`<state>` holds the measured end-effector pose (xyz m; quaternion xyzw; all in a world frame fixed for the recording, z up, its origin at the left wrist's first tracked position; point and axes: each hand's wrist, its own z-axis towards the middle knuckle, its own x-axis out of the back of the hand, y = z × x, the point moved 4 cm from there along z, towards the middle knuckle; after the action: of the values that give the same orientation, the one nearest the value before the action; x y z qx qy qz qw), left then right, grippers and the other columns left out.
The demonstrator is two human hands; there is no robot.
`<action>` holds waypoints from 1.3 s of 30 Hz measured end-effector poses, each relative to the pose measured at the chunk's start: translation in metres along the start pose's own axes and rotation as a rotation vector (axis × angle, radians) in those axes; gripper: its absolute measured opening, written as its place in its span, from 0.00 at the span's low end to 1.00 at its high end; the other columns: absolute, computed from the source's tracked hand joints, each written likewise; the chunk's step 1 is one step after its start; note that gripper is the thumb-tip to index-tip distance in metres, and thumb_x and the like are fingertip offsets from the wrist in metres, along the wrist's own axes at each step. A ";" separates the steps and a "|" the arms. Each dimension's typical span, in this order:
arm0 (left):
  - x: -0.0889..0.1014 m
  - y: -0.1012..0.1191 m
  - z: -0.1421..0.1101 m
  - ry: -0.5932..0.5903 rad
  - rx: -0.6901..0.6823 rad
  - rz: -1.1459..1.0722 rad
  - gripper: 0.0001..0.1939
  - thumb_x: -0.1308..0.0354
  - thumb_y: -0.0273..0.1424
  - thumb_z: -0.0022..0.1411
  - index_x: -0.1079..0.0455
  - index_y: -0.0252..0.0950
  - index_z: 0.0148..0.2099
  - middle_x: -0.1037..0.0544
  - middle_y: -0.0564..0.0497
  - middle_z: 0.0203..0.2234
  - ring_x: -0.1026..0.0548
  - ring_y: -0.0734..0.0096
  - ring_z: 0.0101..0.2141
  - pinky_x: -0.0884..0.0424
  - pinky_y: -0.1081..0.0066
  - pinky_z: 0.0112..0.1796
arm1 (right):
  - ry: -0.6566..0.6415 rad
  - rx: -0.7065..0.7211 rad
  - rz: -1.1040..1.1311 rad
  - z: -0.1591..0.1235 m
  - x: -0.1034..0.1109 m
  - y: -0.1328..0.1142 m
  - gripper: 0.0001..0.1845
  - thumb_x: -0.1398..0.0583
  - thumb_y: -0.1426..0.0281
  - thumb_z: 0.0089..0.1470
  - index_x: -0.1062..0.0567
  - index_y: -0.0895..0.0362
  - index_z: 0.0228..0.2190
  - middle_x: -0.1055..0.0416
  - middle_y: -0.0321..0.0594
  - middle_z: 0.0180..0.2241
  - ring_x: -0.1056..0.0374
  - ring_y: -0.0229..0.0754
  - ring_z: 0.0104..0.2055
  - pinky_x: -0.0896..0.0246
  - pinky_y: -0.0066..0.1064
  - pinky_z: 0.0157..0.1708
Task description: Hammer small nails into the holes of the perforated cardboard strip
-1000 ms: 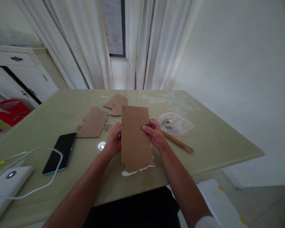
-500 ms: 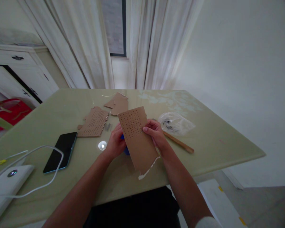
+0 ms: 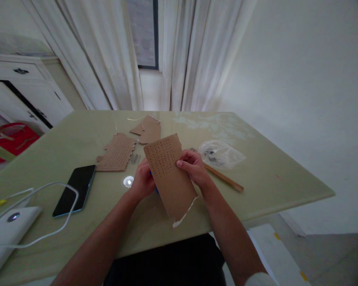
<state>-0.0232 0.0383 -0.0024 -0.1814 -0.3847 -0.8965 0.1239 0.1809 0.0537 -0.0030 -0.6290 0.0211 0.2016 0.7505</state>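
A piece of brown cardboard [image 3: 173, 186] with rows of punched holes and a torn lower edge is held up over the near part of the table. My right hand [image 3: 193, 166] pinches its right edge, thumb on the front face. Behind its left edge is my left hand [image 3: 144, 180], closed around a blue object [image 3: 156, 190] that the cardboard mostly hides; its kind cannot be made out. Another perforated cardboard piece [image 3: 117, 154] lies left of my hands, with small metal pieces [image 3: 135, 159] beside it.
Torn cardboard scraps [image 3: 150, 131] lie farther back. To the right are a clear plastic bag [image 3: 222, 154] and a wooden stick [image 3: 225, 178]. On the left lie a phone [image 3: 75, 190], a white device [image 3: 16, 226] with a cable [image 3: 66, 226], and a shiny round item [image 3: 128, 181].
The held cardboard has shifted slightly left, and both hands have moved a little with it. Less of the blue object shows now.
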 end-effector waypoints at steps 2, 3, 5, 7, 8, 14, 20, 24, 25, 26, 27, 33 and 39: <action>0.001 -0.002 -0.002 0.011 0.015 0.010 0.12 0.34 0.41 0.64 0.21 0.42 0.31 0.13 0.43 0.35 0.17 0.51 0.38 0.18 0.52 0.40 | -0.015 0.016 0.007 0.000 -0.002 -0.002 0.23 0.18 0.53 0.45 0.20 0.52 0.28 0.24 0.33 0.27 0.33 0.37 0.27 0.40 0.27 0.29; 0.001 -0.003 -0.003 0.017 0.016 0.017 0.12 0.34 0.41 0.64 0.22 0.41 0.30 0.14 0.43 0.34 0.17 0.52 0.37 0.18 0.53 0.39 | -0.022 0.022 0.006 0.000 -0.003 -0.003 0.23 0.18 0.53 0.46 0.20 0.52 0.28 0.24 0.33 0.27 0.33 0.37 0.27 0.40 0.27 0.30; 0.002 -0.003 -0.004 0.020 0.020 0.036 0.14 0.34 0.42 0.62 0.24 0.41 0.28 0.14 0.45 0.30 0.18 0.54 0.34 0.18 0.55 0.37 | -0.031 0.025 -0.010 0.000 -0.004 -0.006 0.23 0.18 0.52 0.46 0.19 0.52 0.28 0.25 0.33 0.28 0.33 0.37 0.28 0.40 0.28 0.30; 0.003 -0.003 -0.004 0.019 0.030 0.052 0.15 0.34 0.42 0.62 0.25 0.41 0.26 0.16 0.47 0.27 0.19 0.57 0.31 0.18 0.56 0.36 | -0.030 0.026 -0.031 -0.001 -0.006 -0.008 0.23 0.19 0.51 0.46 0.20 0.52 0.28 0.25 0.33 0.28 0.33 0.38 0.28 0.39 0.29 0.31; 0.003 -0.003 -0.004 0.025 0.028 0.053 0.15 0.34 0.42 0.61 0.25 0.41 0.26 0.16 0.48 0.26 0.20 0.58 0.30 0.18 0.57 0.35 | -0.031 0.028 -0.045 -0.001 -0.006 -0.009 0.24 0.19 0.50 0.46 0.20 0.52 0.28 0.25 0.33 0.28 0.33 0.39 0.28 0.38 0.29 0.31; 0.002 0.008 -0.003 0.069 -0.042 0.006 0.09 0.34 0.40 0.62 0.19 0.42 0.33 0.14 0.48 0.29 0.17 0.56 0.30 0.17 0.58 0.34 | -0.031 0.034 -0.092 0.000 -0.007 -0.008 0.23 0.19 0.52 0.46 0.20 0.52 0.28 0.24 0.34 0.28 0.33 0.39 0.29 0.39 0.28 0.30; 0.005 0.000 0.000 0.090 0.107 0.000 0.10 0.32 0.40 0.61 0.21 0.40 0.34 0.14 0.48 0.32 0.18 0.57 0.33 0.18 0.61 0.35 | 0.021 0.050 -0.115 0.001 -0.005 -0.005 0.21 0.20 0.51 0.49 0.19 0.52 0.29 0.23 0.34 0.29 0.31 0.40 0.30 0.38 0.29 0.31; 0.014 -0.007 0.006 0.230 0.183 0.005 0.14 0.39 0.39 0.72 0.21 0.40 0.53 0.14 0.45 0.45 0.17 0.58 0.42 0.19 0.60 0.44 | 0.110 0.037 -0.084 0.002 -0.001 -0.003 0.22 0.21 0.51 0.49 0.19 0.52 0.30 0.22 0.34 0.30 0.30 0.39 0.29 0.37 0.29 0.30; 0.017 -0.006 0.007 0.286 0.162 0.017 0.15 0.42 0.39 0.75 0.23 0.40 0.58 0.15 0.44 0.49 0.17 0.59 0.45 0.20 0.60 0.46 | 0.138 0.033 -0.080 0.002 0.000 -0.002 0.22 0.20 0.51 0.48 0.19 0.52 0.30 0.21 0.34 0.30 0.30 0.39 0.28 0.36 0.29 0.30; 0.020 -0.003 0.007 0.333 0.123 0.049 0.17 0.44 0.39 0.77 0.24 0.41 0.61 0.17 0.42 0.52 0.18 0.58 0.48 0.20 0.59 0.48 | 0.162 0.029 -0.079 0.002 0.001 -0.002 0.22 0.20 0.51 0.48 0.19 0.52 0.31 0.21 0.34 0.30 0.30 0.40 0.28 0.36 0.29 0.30; 0.023 0.001 0.007 0.369 0.073 0.104 0.18 0.44 0.38 0.78 0.25 0.41 0.64 0.18 0.41 0.56 0.19 0.56 0.53 0.21 0.58 0.50 | 0.182 0.030 -0.079 0.003 0.001 -0.001 0.22 0.20 0.51 0.47 0.19 0.52 0.31 0.21 0.34 0.29 0.30 0.40 0.28 0.36 0.29 0.30; 0.031 0.028 -0.002 0.493 -0.222 0.319 0.29 0.42 0.29 0.76 0.33 0.47 0.75 0.26 0.41 0.68 0.28 0.49 0.66 0.32 0.46 0.66 | 0.226 0.067 -0.078 0.003 0.002 -0.004 0.20 0.20 0.53 0.48 0.18 0.52 0.31 0.21 0.34 0.29 0.30 0.39 0.29 0.38 0.29 0.31; 0.016 0.034 0.005 0.169 -0.300 0.391 0.15 0.35 0.30 0.72 0.19 0.46 0.59 0.18 0.44 0.61 0.24 0.47 0.63 0.34 0.41 0.67 | 0.209 0.096 -0.167 0.002 -0.001 -0.006 0.21 0.20 0.53 0.49 0.19 0.52 0.31 0.21 0.35 0.30 0.29 0.40 0.30 0.38 0.30 0.31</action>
<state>-0.0239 0.0174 0.0297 -0.1930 -0.1931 -0.9146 0.2982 0.1816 0.0548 0.0038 -0.6096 0.0562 0.0708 0.7876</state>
